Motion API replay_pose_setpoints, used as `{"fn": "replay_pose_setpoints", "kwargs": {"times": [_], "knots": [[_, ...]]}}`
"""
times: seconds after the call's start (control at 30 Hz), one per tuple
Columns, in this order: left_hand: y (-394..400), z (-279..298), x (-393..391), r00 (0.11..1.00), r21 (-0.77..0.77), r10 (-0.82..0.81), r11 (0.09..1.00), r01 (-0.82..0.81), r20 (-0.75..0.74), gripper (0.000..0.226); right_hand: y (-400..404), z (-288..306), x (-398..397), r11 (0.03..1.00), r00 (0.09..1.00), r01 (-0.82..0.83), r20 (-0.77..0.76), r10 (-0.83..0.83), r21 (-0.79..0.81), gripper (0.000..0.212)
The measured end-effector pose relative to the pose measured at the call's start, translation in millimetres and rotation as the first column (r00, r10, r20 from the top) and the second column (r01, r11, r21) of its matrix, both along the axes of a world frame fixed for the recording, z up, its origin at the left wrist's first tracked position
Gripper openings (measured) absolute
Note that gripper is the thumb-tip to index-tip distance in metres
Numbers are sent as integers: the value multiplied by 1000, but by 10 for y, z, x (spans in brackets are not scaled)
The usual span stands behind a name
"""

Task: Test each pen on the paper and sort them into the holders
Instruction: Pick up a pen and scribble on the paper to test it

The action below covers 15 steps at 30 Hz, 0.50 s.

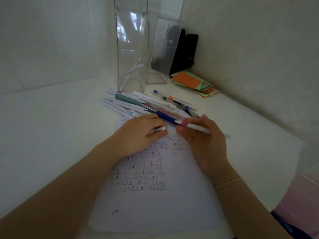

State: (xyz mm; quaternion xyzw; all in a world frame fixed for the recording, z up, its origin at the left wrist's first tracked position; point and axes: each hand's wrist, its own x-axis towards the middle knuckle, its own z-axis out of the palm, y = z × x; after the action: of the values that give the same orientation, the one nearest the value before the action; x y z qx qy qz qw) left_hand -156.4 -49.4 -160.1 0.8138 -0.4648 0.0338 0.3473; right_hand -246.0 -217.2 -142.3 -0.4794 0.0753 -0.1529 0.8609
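1. Left hand (143,133) palm-down over the upper part of the sheet of paper (155,195), fingers curled around a small white pen cap (161,128) pinched between thumb and fingertips.
2. Right hand (202,140) just beside the left, fingers closed on a white pen with a pink band (195,126); barrel running out to the right past the knuckles, pink-banded end pointing left toward the cap; far end blurred.
3. Cap and pen close together but apart; whether the writing tip is exposed, impossible to tell.
4. Paper flat on the white desk (51,135), covered in rows of small handwritten test marks in several ink colours; lower part blank apart from a faint scribble near the left edge.
5. Pile of pens (143,104) lying loose just beyond the hands, overlapping the paper's top edge; mostly white barrels, one grey-green, one with a blue grip (165,116) nearest the fingers, a clear one with an orange band further right.
6. Two tall clear acrylic holders behind the pile; left holder (132,49) containing a couple of white pens leaning diagonally; right holder (165,49) showing no pens inside.
7. Black object (186,50) against the wall behind the right holder, kind unclear; stack of orange, green and yellow paper slips (195,81) beside it.
8. Thin bracelet (228,182) on the right wrist.
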Motion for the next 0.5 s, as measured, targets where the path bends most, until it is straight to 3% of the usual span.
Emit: {"fn": "replay_pose_setpoints", "kwargs": {"times": [0.23, 0.37, 0.5], "knots": [[1, 6, 6, 1000, 26, 21, 999, -20, -11, 20, 2, -40, 1, 991, 998, 60, 8, -59, -122, 54], [-8, 7, 7, 1000, 41, 26, 999, -27, 17, 19, 1, -64, 11, 982, 998, 66, 18, -64, -180, 39], [-33, -1, -6, 999, 65, -3, 998, 0, 52, 18, 5, -81, 13, 936, 999, 9, -27, -20, -353, 20]]}}
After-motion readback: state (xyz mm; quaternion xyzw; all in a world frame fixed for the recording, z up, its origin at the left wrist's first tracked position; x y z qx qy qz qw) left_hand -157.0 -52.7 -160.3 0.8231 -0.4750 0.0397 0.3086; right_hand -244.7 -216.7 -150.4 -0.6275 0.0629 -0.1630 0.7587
